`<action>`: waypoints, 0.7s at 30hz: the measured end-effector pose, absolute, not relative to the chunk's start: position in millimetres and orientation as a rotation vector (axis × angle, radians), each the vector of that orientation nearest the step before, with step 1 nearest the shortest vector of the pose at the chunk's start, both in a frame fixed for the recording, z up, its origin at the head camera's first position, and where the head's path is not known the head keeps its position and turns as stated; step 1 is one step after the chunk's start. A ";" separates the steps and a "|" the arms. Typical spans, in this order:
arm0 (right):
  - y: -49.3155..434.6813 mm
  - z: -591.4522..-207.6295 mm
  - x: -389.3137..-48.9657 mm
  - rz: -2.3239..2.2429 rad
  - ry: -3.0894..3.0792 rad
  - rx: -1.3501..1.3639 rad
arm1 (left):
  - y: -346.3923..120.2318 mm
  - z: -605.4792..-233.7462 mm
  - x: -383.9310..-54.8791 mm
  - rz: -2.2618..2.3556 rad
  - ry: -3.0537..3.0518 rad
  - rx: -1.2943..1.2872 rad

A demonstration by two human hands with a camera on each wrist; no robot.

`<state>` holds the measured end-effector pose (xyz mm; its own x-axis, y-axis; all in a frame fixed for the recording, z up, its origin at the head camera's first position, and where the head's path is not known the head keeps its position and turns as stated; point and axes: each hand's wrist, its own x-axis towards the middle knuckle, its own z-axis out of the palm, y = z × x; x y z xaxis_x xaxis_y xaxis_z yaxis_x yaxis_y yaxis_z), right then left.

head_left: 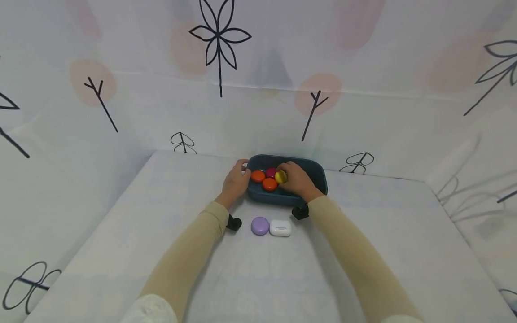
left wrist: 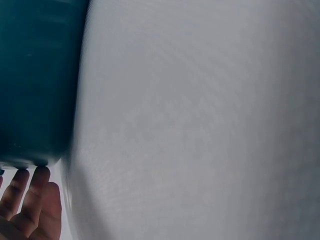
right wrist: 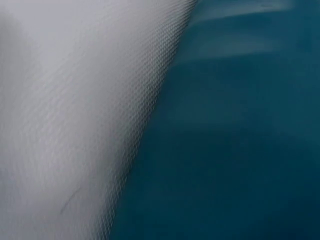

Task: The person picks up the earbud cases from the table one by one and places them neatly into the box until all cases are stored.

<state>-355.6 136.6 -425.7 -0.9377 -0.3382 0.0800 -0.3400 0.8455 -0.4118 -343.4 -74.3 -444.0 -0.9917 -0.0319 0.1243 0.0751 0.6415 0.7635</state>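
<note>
A dark teal oblong tray (head_left: 319, 172) with raised walls stands near the back of the table. Inside its left half lie two glossy orange round pieces (head_left: 269, 184) and a magenta one (head_left: 271, 172). Over the tray my right hand (head_left: 298, 179) pinches a shiny yellow round piece (head_left: 281, 176). At the tray's left end is my left hand (head_left: 236, 181); in the left wrist view its fingertips (left wrist: 42, 172) touch the outer wall with fingers fairly straight. The right wrist view shows only the tray's outer side (right wrist: 230, 130), with no hand in sight.
In front of the tray, a purple round piece (head_left: 260, 226) lies beside a small white rounded case (head_left: 280, 228). White cloth covers the table (head_left: 262, 278). A printed fabric backdrop (head_left: 258, 112) rises just behind the tray.
</note>
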 end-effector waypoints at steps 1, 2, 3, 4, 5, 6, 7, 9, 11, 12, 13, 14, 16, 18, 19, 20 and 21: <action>136.3 -425.5 -356.0 0.670 -3.018 0.557 | -74.1 -443.7 -343.4 -1.275 -2.728 -0.035; 135.9 -425.2 -356.4 0.670 -3.021 0.560 | -74.1 -443.5 -343.5 -1.273 -2.727 -0.035; 135.8 -425.1 -356.7 0.670 -3.023 0.559 | -74.1 -443.3 -343.6 -1.272 -2.726 -0.035; 135.7 -425.1 -357.0 0.669 -3.024 0.558 | -74.1 -442.9 -343.5 -1.273 -2.724 -0.035; 135.7 -425.1 -357.3 0.672 -3.023 0.556 | -74.2 -442.6 -343.5 -1.277 -2.724 -0.038; 135.7 -425.3 -357.6 0.672 -3.021 0.555 | -74.1 -442.0 -343.1 -1.276 -2.723 -0.039; 136.0 -425.5 -357.9 0.678 -3.018 0.560 | -74.2 -441.5 -342.8 -1.280 -2.724 -0.039; 136.6 -426.3 -358.3 0.691 -3.007 0.565 | -74.2 -440.4 -341.9 -1.290 -2.726 -0.040; 137.0 -427.0 -358.4 0.711 -2.994 0.570 | -74.2 -439.5 -340.9 -1.291 -2.736 -0.036; 137.5 -427.5 -358.6 0.717 -2.986 0.578 | -74.1 -439.1 -340.3 -1.289 -2.741 -0.031; 137.8 -427.8 -358.7 0.728 -2.977 0.584 | -74.1 -438.9 -340.1 -1.289 -2.745 -0.028; 137.9 -428.4 -359.0 0.731 -2.970 0.578 | -74.0 -438.9 -340.0 -1.287 -2.747 -0.027; 138.2 -429.1 -359.4 0.739 -2.960 0.568 | -73.8 -439.3 -340.0 -1.279 -2.752 -0.025; 138.7 -429.5 -359.7 0.738 -2.961 0.564 | -73.6 -439.3 -340.0 -1.277 -2.747 -0.024; 138.7 -429.4 -359.8 0.738 -2.962 0.558 | -73.5 -439.3 -340.0 -1.277 -2.744 -0.024; 138.8 -429.4 -359.8 0.740 -2.964 0.552 | -73.5 -439.2 -340.1 -1.277 -2.742 -0.025; 138.8 -429.1 -359.7 0.742 -2.966 0.551 | -73.6 -439.3 -340.1 -1.274 -2.743 -0.025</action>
<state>-359.7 138.8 -429.1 -0.9365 -0.3301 0.1180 -0.3468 0.8232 -0.4496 -340.1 -73.6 -439.3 -0.9930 -0.0345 0.1127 0.0638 0.6460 0.7607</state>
